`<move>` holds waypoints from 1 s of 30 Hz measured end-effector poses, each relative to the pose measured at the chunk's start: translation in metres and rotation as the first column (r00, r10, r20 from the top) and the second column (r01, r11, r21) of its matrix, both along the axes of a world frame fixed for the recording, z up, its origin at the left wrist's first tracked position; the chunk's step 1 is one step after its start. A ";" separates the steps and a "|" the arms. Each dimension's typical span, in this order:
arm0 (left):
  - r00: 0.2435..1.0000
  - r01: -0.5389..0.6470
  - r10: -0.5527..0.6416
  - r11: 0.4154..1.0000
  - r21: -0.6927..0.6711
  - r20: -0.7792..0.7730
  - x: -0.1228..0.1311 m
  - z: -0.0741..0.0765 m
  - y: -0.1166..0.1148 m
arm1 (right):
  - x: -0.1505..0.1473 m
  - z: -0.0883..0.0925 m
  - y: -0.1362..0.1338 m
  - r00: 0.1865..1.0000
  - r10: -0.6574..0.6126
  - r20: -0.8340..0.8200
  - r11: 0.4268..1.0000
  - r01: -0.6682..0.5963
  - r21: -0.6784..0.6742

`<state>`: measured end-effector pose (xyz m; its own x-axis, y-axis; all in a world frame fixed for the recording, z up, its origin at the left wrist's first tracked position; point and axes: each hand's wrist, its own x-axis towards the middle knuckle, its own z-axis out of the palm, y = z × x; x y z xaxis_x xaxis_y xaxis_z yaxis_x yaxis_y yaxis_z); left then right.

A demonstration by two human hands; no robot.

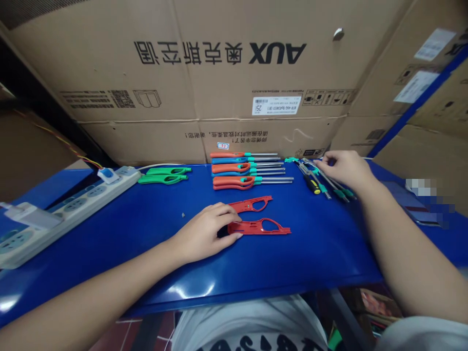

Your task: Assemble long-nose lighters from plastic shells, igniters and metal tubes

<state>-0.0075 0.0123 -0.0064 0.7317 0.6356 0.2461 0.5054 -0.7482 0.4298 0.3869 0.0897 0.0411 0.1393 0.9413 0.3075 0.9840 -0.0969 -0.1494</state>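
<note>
Head view: shows closed lighters (227, 168), seemingly done, behind two red shell halves (243, 205), apparently unfinished, on blue table (292, 265). Grips nearer half (253, 227) with left hand (208, 229); reaches with right hand (346, 168) to metal-tubed parts (323, 188); cannot tell if clasped.

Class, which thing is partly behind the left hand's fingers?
The farther red shell: its looped part shows on the blue table. Its other end is hidden by the left hand, so cannot be seen.

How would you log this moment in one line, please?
left hand: holding nearer red plastic half-shell | right hand: at slender metal rods with green ends
</note>
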 end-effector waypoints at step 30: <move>0.990 -0.023 0.023 1.000 -0.001 -0.139 -0.013 0.014 0.010 | 0.019 -0.006 0.015 0.952 -0.108 -0.288 0.992 0.122 0.032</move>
<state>-0.0209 0.0219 0.0073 0.7438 0.6533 0.1417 0.5775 -0.7347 0.3561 0.4058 0.1045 0.0346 0.3339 0.8987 0.2842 0.8826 -0.1922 -0.4291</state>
